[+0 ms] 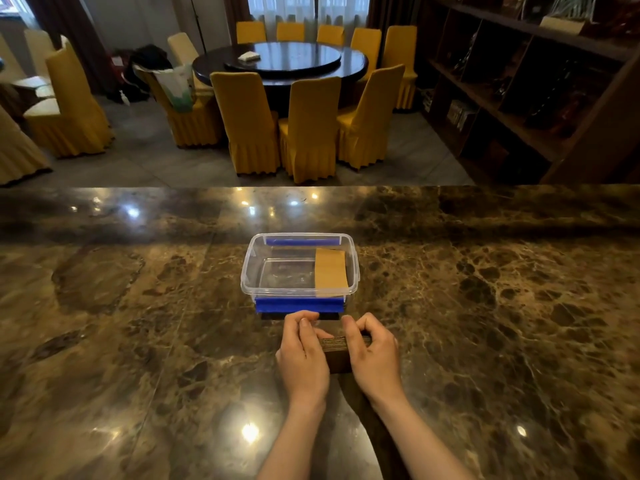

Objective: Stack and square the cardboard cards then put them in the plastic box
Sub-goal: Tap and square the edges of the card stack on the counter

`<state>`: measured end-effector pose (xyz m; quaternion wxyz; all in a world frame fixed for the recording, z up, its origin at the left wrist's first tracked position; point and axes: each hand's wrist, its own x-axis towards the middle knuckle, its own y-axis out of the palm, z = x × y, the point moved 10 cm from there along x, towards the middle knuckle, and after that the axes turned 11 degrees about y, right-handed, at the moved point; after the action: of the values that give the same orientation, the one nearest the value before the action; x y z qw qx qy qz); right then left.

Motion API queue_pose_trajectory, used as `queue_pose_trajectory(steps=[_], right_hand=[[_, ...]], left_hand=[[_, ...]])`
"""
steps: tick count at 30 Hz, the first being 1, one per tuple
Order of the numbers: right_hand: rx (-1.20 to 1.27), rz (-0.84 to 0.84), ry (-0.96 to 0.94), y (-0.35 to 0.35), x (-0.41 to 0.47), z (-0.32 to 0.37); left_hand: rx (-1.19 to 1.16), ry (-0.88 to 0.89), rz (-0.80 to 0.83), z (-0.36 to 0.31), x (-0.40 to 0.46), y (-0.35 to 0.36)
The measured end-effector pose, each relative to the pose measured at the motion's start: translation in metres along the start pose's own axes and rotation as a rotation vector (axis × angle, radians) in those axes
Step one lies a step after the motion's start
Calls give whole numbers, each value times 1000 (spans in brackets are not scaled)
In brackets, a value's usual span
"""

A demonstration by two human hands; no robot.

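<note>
The left hand [303, 355] and the right hand [372, 355] clasp a stack of cardboard cards [337, 353] between them, one hand pressed against each side. The fingers of both hands curl over the top of the stack, and the thumbs sit on the near side. The stack stands on edge on the marble bench [138, 306], its layered edges facing up and its lower part in shadow between the palms. Both forearms reach in from the bottom of the view, bare to the edge of the picture.

Just beyond the fingertips sits the clear plastic box [299, 266], open at the top, with a blue clip [299, 304] on its near side and another blue clip [301, 241] on its far side. Inside the box, on the right, one cardboard card [330, 271] leans with its top edge toward the far wall; the rest of the box floor shows bare through the clear plastic.

Past the far edge of the bench stands a round dark dining table [280, 60] ringed with yellow-covered chairs [247, 123]. A dark wooden shelf unit [540, 81] fills the right side of the room.
</note>
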<state>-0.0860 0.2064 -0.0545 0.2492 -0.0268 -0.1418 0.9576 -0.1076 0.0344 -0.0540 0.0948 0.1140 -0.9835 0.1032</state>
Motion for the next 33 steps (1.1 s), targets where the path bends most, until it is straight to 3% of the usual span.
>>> queue_pose_trajectory(steps=[3,7,10,14,17,19,22,28,31,33], right_hand=[[5,1,5,-2,3,-3],[22,10,23,2,1,-8],[34,10,24,-1,5,-4],[183,35,125,-5,7,-3],[477,-20,323,-19,7,-19],[565,7,357,-17,4,-14],[612,54,407,-1,-3,-1],[680,39,487,8,-9,-14],[640,35,393,0,-5,-6],[554,95,299,5,-5,9]], left_hand=[[72,42,150,-8,4,4],[407,430,578,-39,0,6],[655,604,842,-47,-9,27],[669,574,775,-46,-1,28],[314,327,592,-34,6,10],[-19,99,480,-24,2,10],[-250,-59,457,-16,-15,31],[139,106,540,-5,-31,39],[484,218,592,-10,-25,40],[485,236,613,-9,-20,34]])
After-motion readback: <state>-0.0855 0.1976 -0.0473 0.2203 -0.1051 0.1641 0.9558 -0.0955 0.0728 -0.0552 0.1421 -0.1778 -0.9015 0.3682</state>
